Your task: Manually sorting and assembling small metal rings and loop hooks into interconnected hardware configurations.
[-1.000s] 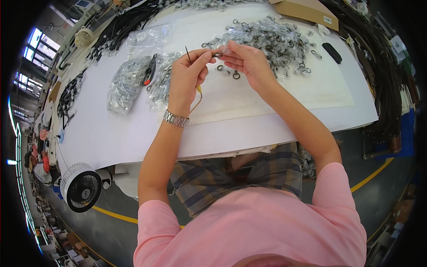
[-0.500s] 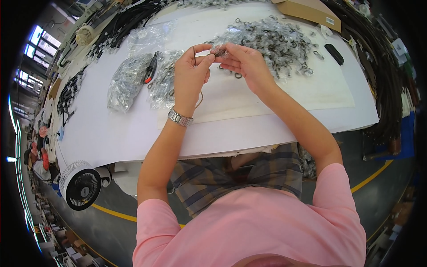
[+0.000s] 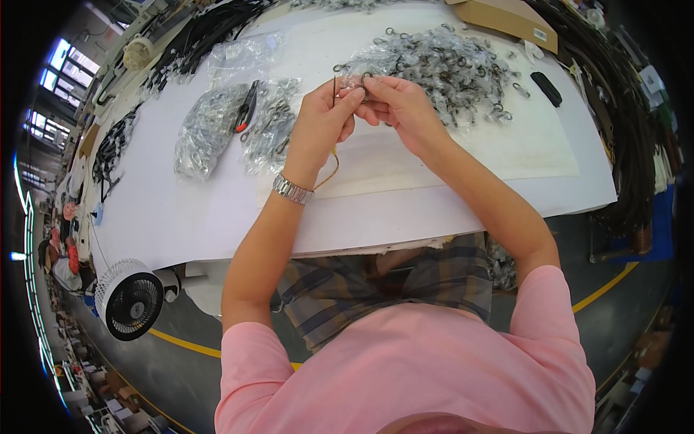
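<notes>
Over the white table, my two hands meet fingertip to fingertip. My left hand is closed, pinching a small dark metal ring fitting between thumb and fingers. A thin dark rod sticks up from the same hand, and a yellowish cord hangs below it to the wrist. My right hand has its thumb and index finger closed on the ring fitting from the other side. Behind the hands spreads a pile of plastic-wrapped metal ring fittings. The fingers partly hide what they hold.
Left of my hands lie a clear plastic bag of fittings, black snips with a red end and more wrapped fittings. A black oblong object and a cardboard box are at far right. A fan stands lower left.
Both hands have shifted slightly, the left one to the right, turning the fitting so its ring now stands up above the fingertips. The cord below my left hand swings further out.
</notes>
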Motion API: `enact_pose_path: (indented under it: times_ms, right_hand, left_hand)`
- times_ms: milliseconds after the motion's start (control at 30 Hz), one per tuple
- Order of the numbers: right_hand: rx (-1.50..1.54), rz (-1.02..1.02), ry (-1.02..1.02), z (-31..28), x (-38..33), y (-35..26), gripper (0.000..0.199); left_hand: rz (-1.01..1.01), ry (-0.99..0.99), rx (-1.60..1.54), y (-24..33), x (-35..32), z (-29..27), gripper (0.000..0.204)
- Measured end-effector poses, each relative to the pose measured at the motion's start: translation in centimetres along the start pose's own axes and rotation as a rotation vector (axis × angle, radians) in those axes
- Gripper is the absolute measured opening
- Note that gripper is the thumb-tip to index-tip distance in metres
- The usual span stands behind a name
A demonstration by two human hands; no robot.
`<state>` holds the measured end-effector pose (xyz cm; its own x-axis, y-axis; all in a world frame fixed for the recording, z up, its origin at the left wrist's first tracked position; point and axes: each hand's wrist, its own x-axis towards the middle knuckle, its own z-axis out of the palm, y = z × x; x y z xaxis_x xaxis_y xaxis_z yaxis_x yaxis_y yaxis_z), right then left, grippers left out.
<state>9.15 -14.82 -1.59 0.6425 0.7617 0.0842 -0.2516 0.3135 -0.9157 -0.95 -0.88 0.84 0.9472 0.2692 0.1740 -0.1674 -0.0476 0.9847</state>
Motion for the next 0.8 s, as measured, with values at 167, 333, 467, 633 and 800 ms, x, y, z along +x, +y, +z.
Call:
enact_pose_path:
  times_ms: [167,333,467,633,800]
  right_hand:
    - [0.035,0.062,0.07,1.3,-0.7,-1.5,0.024]
    - [0.061,0.174,-0.131,-0.1,0.0,-0.8,0.024]
    - [0.097,0.32,-0.254,-1.5,0.5,-1.0,0.024]
    - [-0.342,0.191,-0.2,-0.5,0.2,-2.2,0.024]
    - [-1.321,-0.399,-0.035,0.9,-1.1,-1.4,0.027]
  left_hand:
    - [-0.089,0.041,-0.154,0.1,0.8,-3.2,0.032]
    - [-0.163,-0.098,-0.178,0.3,1.0,-3.1,0.029]
    - [-0.095,-0.087,-0.077,0.1,1.2,-3.2,0.021]
    - [-0.068,-0.021,0.062,-0.3,0.9,-2.7,0.016]
    - [-0.038,0.018,-0.027,-1.3,1.0,-1.9,0.014]
